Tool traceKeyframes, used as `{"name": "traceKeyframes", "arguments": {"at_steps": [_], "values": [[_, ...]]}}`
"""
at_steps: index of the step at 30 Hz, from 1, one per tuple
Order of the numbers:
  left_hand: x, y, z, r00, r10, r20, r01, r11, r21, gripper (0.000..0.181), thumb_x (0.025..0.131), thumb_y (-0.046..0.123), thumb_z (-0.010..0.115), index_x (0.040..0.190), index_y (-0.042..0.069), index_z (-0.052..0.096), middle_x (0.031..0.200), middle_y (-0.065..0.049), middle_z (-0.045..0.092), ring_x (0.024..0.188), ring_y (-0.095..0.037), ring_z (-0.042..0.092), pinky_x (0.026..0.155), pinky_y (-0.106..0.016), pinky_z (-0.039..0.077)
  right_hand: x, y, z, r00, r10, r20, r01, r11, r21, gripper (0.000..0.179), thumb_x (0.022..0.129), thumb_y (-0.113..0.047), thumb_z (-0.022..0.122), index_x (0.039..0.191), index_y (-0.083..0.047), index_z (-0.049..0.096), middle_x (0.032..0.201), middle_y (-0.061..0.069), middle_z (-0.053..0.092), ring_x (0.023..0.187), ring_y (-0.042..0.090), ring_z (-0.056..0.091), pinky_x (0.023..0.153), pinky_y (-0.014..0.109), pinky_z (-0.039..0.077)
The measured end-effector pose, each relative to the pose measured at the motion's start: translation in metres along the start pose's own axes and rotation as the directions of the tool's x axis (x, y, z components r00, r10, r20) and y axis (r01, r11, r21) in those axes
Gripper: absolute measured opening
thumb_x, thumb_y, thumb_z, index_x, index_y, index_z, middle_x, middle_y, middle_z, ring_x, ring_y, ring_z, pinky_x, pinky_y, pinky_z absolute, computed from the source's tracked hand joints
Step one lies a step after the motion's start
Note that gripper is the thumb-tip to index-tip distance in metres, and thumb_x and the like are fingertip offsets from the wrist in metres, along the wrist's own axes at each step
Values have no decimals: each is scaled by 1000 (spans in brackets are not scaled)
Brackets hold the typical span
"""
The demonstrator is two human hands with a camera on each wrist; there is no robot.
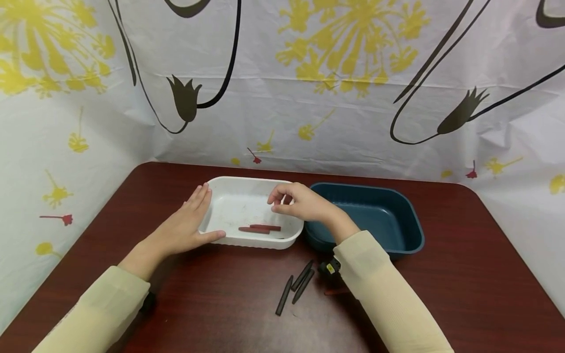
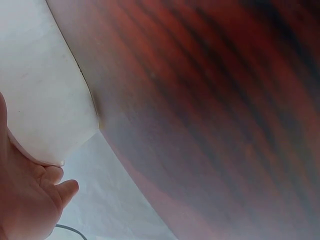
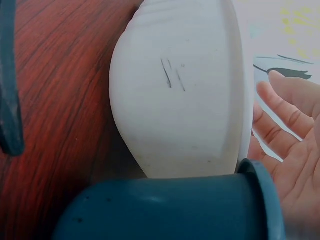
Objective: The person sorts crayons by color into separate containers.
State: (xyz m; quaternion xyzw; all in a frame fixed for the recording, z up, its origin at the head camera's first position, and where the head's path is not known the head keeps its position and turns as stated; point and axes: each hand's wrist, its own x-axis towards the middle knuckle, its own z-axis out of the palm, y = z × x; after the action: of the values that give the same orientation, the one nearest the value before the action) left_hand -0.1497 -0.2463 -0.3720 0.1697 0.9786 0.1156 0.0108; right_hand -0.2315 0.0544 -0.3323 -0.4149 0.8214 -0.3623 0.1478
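A white oval-cornered tub (image 1: 238, 206) sits on the table, with red crayons (image 1: 265, 227) lying on its floor near the front wall. My left hand (image 1: 187, 228) rests along the tub's left end, fingers straight and thumb at the front rim. Over the tub's right end hovers my right hand (image 1: 295, 201), its fingers loosely bent. In the right wrist view the right hand (image 3: 295, 130) shows no object between fingers and thumb. Below the tub, several black crayons (image 1: 284, 295) lie on the tabletop.
A dark blue tub (image 1: 406, 215) stands against the white tub's right end, partly behind my right forearm. A reddish crayon (image 1: 336, 291) lies beside the right sleeve, partly covered. The dark red wooden table (image 1: 212, 304) meets a patterned white sheet (image 1: 265, 113) at the back.
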Motion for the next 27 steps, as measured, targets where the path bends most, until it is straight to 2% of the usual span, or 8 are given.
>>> {"name": "traceKeyframes", "arguments": {"at_steps": [9, 16, 27], "values": [[2, 0, 0, 1000, 5, -8, -5, 1000, 0, 111, 78, 72, 49, 147, -4, 6, 155, -16, -3, 143, -32, 0, 109, -56, 20, -8, 1, -2, 1000, 8, -6, -8, 1000, 17, 12, 90, -17, 60, 102, -14, 62, 94, -1, 62, 85, 14, 57, 80, 32, 49], [1, -1, 3, 1000, 8, -10, -8, 1000, 2, 111, 77, 73, 48, 147, -3, 5, 155, -16, -3, 143, -32, 2, 109, -56, 21, -15, 6, 0, 1000, 7, -20, -7, 1000, 21, 13, 91, -18, 59, 102, -14, 63, 95, 0, 61, 86, 15, 56, 79, 35, 49], [1, -2, 2, 1000, 18, -12, -18, 1000, -7, 110, 78, 71, 49, 147, -2, 4, 155, -15, -5, 143, -30, -2, 109, -56, 20, -28, 7, -4, 999, 20, -37, -18, 999, 43, 15, 91, -22, 58, 104, -15, 63, 97, 1, 62, 82, 15, 57, 76, 36, 49]]}}
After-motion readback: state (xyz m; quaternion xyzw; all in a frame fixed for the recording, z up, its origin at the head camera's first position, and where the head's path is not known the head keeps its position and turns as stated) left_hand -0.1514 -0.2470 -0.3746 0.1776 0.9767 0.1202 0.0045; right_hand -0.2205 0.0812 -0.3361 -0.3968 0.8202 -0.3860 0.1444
